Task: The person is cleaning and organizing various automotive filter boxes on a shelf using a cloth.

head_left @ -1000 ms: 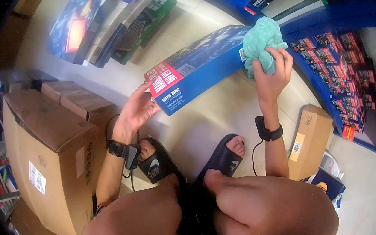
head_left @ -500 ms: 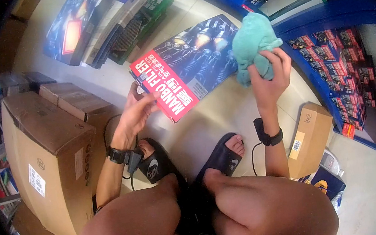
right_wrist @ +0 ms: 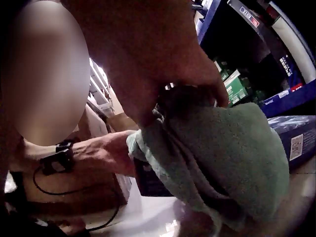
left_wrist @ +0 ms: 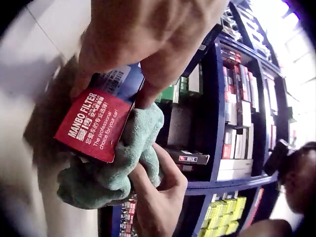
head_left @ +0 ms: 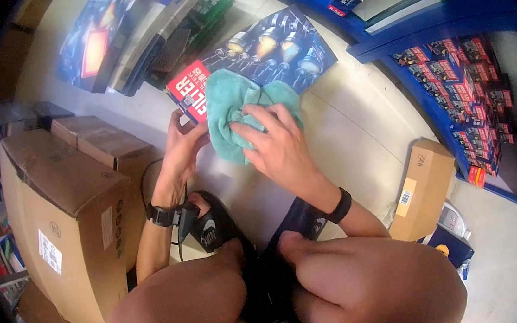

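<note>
A blue and red air filter box (head_left: 284,47) is held tilted above the floor, its engine-picture face upward in the head view. My left hand (head_left: 184,151) grips its red near end; the left wrist view shows thumb and fingers on either side of the box's printed red end panel (left_wrist: 98,121). My right hand (head_left: 279,149) holds a bunched teal cloth (head_left: 222,92) over the near long edge of the box, with the fingers sunk into the folds. In the right wrist view the cloth (right_wrist: 237,148) drapes over the box and hides much of it.
Brown cartons (head_left: 56,229) stand at the left, with a smaller carton (head_left: 421,191) at the right. A stack of flat boxes (head_left: 136,41) lies at the upper left. Blue shelving (head_left: 435,33) holding small boxes (head_left: 455,101) runs along the right. Black slides (head_left: 218,223) are on the feet.
My right hand has carried the cloth leftward from the box's far right end to its near edge by the red end. The box has rolled from showing its side to showing its picture face.
</note>
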